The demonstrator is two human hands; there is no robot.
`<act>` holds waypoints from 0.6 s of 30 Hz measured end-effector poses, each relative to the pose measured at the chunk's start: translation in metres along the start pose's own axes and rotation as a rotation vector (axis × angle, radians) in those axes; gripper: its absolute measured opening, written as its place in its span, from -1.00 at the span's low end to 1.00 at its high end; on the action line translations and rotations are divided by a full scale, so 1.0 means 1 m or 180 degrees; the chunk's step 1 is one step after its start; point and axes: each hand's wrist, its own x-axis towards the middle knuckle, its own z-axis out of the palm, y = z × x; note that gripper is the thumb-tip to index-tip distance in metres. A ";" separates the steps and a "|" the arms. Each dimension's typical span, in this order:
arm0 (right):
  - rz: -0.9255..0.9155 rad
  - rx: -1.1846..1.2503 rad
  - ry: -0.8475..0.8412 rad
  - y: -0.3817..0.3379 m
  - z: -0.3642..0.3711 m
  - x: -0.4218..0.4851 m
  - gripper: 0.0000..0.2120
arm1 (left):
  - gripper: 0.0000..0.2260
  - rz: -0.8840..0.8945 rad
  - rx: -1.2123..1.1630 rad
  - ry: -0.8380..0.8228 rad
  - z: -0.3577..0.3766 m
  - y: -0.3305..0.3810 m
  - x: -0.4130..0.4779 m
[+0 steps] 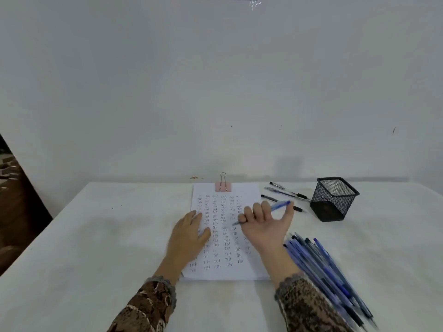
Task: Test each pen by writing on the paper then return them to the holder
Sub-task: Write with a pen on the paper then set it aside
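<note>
Flat left hand (189, 232) pins the white written-over paper sheet (248, 190); right hand (266, 224) grips a blue plastic pen (279, 206); its tip should find bare paper.

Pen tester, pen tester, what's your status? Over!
Left hand flat on paper. Right hand gripping blue pen over the paper. Mesh holder upright on the right, three loose pens beside it. Pen pile by right forearm.
</note>
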 end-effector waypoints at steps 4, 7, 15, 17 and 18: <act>0.0067 0.0094 0.0143 0.012 -0.023 -0.016 -0.40 | -0.23 -0.0020 -0.0025 -0.0021 -0.001 0.001 -0.001; 0.0036 0.0207 0.0249 0.014 -0.030 -0.019 -0.48 | -0.28 -0.0019 -0.0070 -0.0039 -0.001 0.000 -0.001; -0.0101 -0.0202 0.0274 0.002 -0.029 -0.014 -0.76 | -0.49 0.0021 -0.0114 -0.0024 -0.001 -0.001 -0.001; -0.0074 -0.0571 0.0332 -0.002 -0.035 -0.014 -0.53 | -0.52 0.0036 -0.0042 0.0070 0.000 0.000 -0.001; -0.0017 -0.0796 0.0363 -0.005 -0.037 -0.014 -0.45 | -0.53 0.0027 0.0024 0.0129 0.000 0.000 -0.001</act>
